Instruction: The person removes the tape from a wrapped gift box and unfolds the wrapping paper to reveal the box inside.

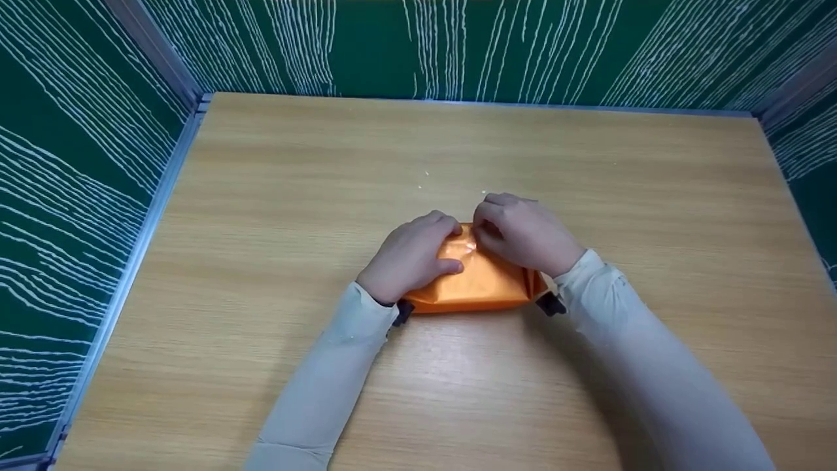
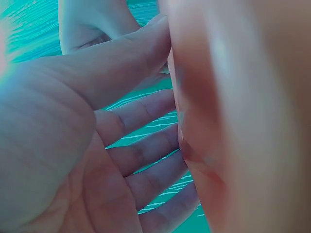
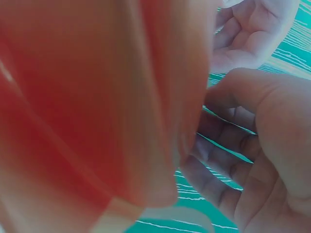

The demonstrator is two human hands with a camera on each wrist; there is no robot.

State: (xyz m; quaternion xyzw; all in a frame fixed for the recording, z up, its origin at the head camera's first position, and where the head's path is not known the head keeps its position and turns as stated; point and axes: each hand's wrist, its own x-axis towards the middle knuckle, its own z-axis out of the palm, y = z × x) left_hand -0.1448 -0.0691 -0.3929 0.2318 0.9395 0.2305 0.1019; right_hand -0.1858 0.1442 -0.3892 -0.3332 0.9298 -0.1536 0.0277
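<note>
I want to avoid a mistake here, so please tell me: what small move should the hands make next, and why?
Perhaps the right hand could gently pull the far edge of the orange bag while the left hand steadies it. The right hand's fingers are bent at that edge, and the left hand touches the bag too, so it seems less likely to slip.

Orange packet (image 1: 474,288), white specks (image 1: 427,173) on wooden table (image 1: 261,196)

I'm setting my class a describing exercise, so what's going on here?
Someone is handling a shiny orange packet with both hands at a wooden table. The left grip is spread against its left part, while the right grip pinches near its far edge.
</note>
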